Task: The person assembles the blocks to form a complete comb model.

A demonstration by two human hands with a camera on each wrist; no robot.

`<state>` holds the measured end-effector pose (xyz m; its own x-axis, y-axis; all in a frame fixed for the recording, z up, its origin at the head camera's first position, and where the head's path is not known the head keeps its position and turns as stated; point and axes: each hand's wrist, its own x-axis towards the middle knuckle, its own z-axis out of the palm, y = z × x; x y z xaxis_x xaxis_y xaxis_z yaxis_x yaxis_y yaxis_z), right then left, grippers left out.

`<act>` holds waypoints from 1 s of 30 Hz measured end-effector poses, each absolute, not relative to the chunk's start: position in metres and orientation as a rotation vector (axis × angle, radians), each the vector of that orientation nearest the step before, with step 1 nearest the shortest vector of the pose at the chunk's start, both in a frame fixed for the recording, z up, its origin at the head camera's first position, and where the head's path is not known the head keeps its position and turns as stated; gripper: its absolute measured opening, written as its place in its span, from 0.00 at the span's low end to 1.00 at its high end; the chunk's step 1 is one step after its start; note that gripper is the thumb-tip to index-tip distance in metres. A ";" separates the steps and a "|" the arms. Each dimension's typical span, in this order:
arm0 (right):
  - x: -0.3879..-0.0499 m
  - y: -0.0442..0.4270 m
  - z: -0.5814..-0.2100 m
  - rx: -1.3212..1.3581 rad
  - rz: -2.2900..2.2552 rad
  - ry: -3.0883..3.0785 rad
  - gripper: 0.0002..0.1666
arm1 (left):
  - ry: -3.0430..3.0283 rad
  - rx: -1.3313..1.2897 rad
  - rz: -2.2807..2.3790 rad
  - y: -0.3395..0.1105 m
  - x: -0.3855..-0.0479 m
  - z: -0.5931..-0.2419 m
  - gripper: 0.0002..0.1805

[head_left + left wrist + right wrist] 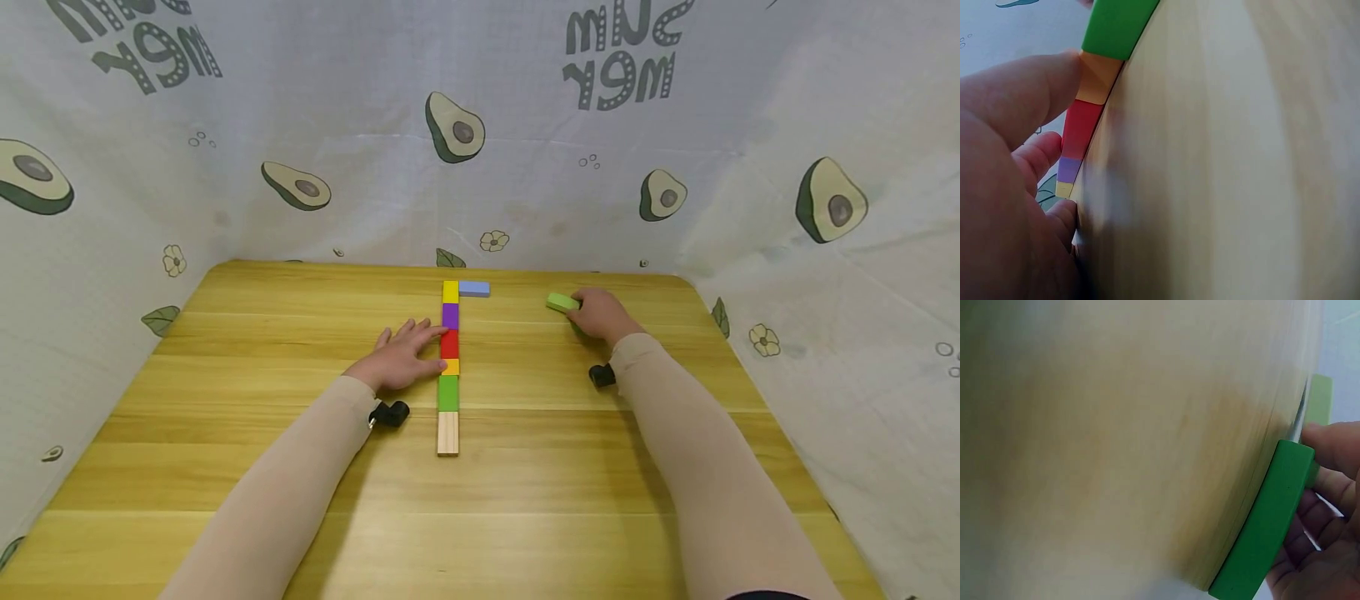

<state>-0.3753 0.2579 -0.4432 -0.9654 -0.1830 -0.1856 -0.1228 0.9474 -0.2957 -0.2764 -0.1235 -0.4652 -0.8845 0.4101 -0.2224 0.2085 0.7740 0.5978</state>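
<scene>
Lime block point(561, 302) is clamped between fingers of the right hand point(602, 315); the left hand point(397, 357), fingers apart, touches the block row point(450, 345).

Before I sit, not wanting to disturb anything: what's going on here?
A person's right hand holds a light-green block; the right wrist view shows a darker green block close by. The left hand touches the orange block in a row of blocks. A blue block lies beside the yellow block at the far end.

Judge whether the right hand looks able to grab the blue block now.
Probably not: the way to the blue block looks free, but the right hand grips a light green block.
</scene>
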 end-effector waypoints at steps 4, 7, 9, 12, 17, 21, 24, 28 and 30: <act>-0.376 0.255 -0.442 -0.216 -0.462 2.893 0.31 | 2.623 0.471 0.836 -0.123 -0.277 -0.465 0.40; -0.376 0.250 -0.440 -0.246 -0.479 2.904 0.31 | 2.622 0.470 0.839 -0.123 -0.277 -0.464 0.40; -0.376 0.246 -0.439 -0.282 -0.492 2.910 0.30 | 2.622 0.470 0.836 -0.123 -0.277 -0.464 0.40; -0.376 0.238 -0.436 -0.347 -0.508 2.915 0.30 | 2.626 0.472 0.823 -0.123 -0.277 -0.464 0.41; -0.375 0.222 -0.435 -0.408 -0.570 2.905 0.28 | 2.626 0.472 0.813 -0.124 -0.277 -0.466 0.41; -0.374 0.205 -0.435 -0.422 -0.618 2.879 0.28 | 2.624 0.464 0.808 -0.123 -0.278 -0.466 0.41; -0.374 0.192 -0.435 -0.442 -0.591 2.879 0.29 | 2.625 0.468 0.808 -0.123 -0.278 -0.466 0.41; -0.377 0.180 -0.439 -0.446 -0.592 2.867 0.29 | 2.627 0.475 0.809 -0.123 -0.277 -0.465 0.41; -0.379 0.176 -0.441 -0.446 -0.610 2.857 0.29 | 2.626 0.474 0.806 -0.123 -0.277 -0.465 0.41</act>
